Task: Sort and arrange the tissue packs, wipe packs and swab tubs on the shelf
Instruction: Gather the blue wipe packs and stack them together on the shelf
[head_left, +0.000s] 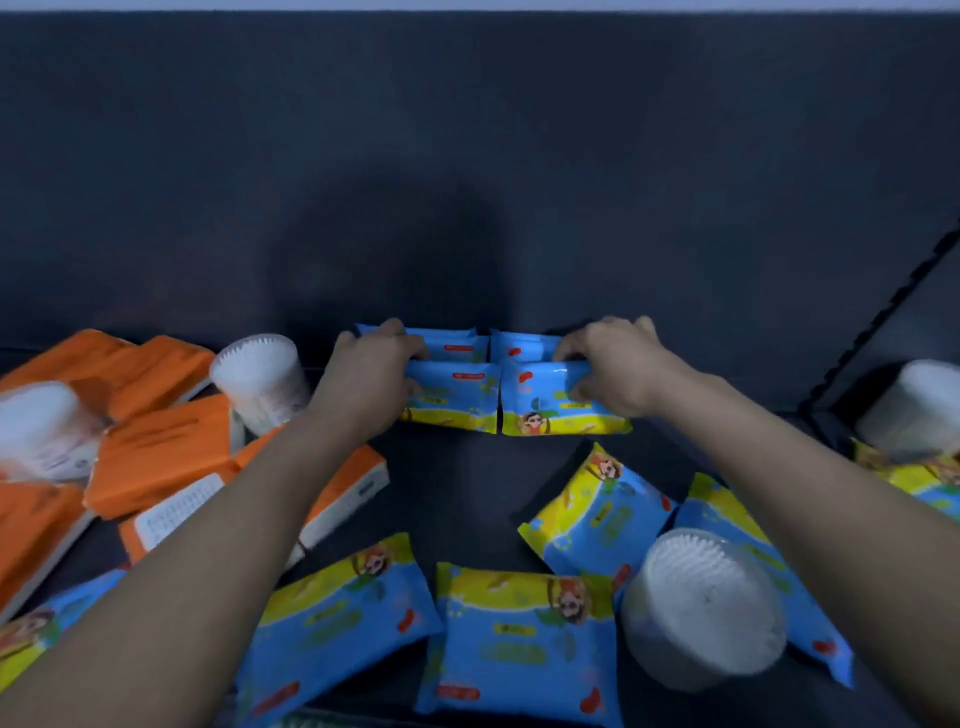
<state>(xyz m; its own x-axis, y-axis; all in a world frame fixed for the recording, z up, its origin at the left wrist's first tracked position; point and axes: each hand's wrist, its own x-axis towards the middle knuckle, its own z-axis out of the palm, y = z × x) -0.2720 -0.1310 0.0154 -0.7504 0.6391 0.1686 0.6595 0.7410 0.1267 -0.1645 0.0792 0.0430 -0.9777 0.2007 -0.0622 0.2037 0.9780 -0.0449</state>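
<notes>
Blue and yellow wipe packs stand in two short rows at the back of the dark shelf (457, 467). My left hand (371, 376) grips the front left wipe pack (457, 400). My right hand (608, 366) grips the front right wipe pack (545, 405). Two more packs (457, 343) stand just behind them against the back wall. Several loose wipe packs (519, 639) lie near the front edge. Orange tissue packs (156, 457) are piled at the left. A swab tub (260, 376) stands beside the pile, and another tub (701, 608) lies among the packs at the front right.
A blurred swab tub (41, 431) rests on the tissue packs at the far left. Another tub (914, 410) sits at the right edge, past a slanted shelf divider (883, 317). The dark back wall (467, 182) rises behind everything.
</notes>
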